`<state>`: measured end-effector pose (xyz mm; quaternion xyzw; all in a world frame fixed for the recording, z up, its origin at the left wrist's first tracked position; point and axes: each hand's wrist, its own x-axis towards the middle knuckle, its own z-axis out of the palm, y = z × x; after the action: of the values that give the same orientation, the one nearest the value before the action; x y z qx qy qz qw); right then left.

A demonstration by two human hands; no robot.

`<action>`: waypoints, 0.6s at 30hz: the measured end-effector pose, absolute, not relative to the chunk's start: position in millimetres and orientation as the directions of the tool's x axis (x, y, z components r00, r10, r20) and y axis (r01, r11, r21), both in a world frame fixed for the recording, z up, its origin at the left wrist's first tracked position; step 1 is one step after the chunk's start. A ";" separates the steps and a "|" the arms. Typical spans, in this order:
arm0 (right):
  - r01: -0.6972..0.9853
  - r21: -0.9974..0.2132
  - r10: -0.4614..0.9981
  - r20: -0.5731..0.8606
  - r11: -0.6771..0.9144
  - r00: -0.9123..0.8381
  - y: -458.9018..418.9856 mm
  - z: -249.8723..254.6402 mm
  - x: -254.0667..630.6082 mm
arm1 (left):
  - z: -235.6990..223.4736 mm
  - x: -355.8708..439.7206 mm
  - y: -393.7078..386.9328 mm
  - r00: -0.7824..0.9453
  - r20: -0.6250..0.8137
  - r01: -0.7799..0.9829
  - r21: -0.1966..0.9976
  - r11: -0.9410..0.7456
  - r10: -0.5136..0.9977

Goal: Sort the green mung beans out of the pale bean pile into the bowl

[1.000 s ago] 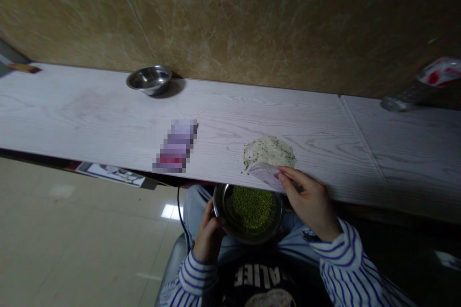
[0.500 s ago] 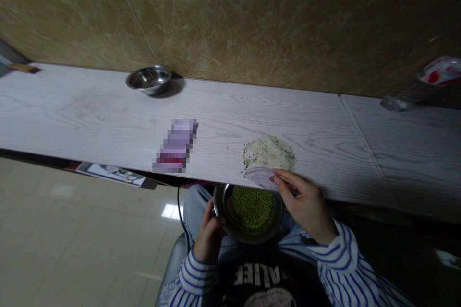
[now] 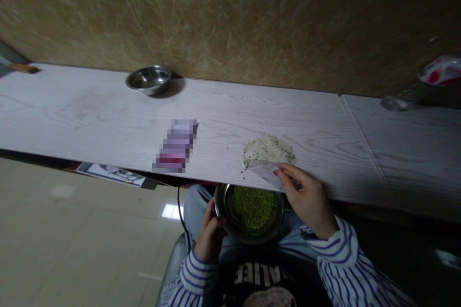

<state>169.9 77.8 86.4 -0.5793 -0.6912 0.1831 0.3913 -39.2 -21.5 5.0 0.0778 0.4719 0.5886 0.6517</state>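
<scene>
Below the table's front edge, my left hand (image 3: 210, 236) grips the left rim of a steel bowl (image 3: 225, 208) over my lap. Green mung beans (image 3: 254, 208) cover much of the bowl's bottom. My right hand (image 3: 312, 201) pinches a clear, half-round plastic protractor (image 3: 268, 172) between thumb and fingers. The protractor is at the table edge, tilted against the near side of a pile of white rice (image 3: 272, 147). Green beans are scattered through the pile and along its rim. Part of the pile's near side is hidden behind the protractor.
A second steel bowl (image 3: 149, 81) stands near the wall. A pixelated flat object (image 3: 176, 146) lies left of the pile. At the far right a clear plastic bottle (image 3: 399, 101) with a red and white label lies tilted. The pale wood table (image 3: 223, 105) backs onto a marbled wall.
My right hand has moved slightly up and to the right, tipping the protractor closer to the rice pile. The bowl in my left hand has shifted a little to the right.
</scene>
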 end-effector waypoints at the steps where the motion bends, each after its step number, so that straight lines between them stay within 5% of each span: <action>1: 0.655 -0.706 0.943 0.332 0.270 -0.031 78.3 86.8 168.7 | 5.5 -39.4 -21.5 -0.145 -0.526 -0.697 0.656 0.291 0.838; 18: 0.668 -0.670 0.929 0.359 0.324 -0.091 78.8 93.6 164.4 | 2.4 -41.9 -23.0 -0.155 -0.511 -0.696 0.664 0.274 0.846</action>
<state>164.4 78.8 93.6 -0.5557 -0.7186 0.1709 0.3817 -41.9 -23.0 2.4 0.0799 0.4696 0.5973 0.6452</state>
